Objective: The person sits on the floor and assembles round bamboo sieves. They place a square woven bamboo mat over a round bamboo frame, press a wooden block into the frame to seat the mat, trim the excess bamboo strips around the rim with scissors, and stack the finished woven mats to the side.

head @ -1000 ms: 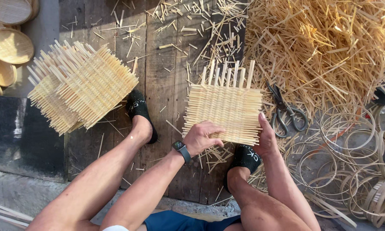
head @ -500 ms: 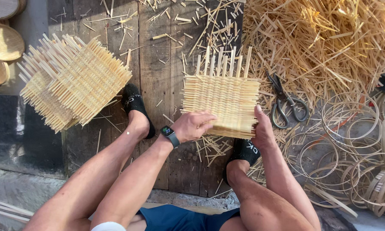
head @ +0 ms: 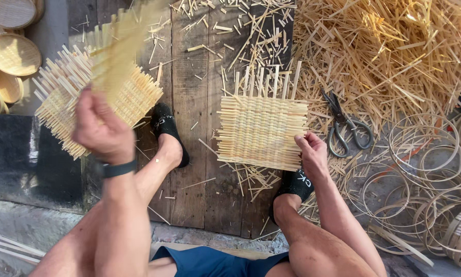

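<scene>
Mat [head: 261,131]: a square woven bamboo panel lies flat on the plank floor [head: 189,169] between the feet, loose strip ends sticking out toward 12 o'clock.
Right hand [head: 312,154]: rested at the mat's 4 o'clock corner, fingers curled onto the edge; the grip is pressed on the weave, not spread.
Left hand [head: 101,131]: raised at 9 o'clock, well apart from the mat, closed around a blurred bundle of strips [head: 120,48] whose long axis runs up toward 12 o'clock.
Key relation: the mat lies toward 3 o'clock from the left hand; the right hand is the nearer one.
Stack [head: 94,102]: finished mats are piled at 10 o'clock, behind the bundle.
Scissors [head: 345,125]: laid just beside the mat at 3 o'clock.
Hoops [head: 420,174]: heaped at 4 o'clock.
</scene>
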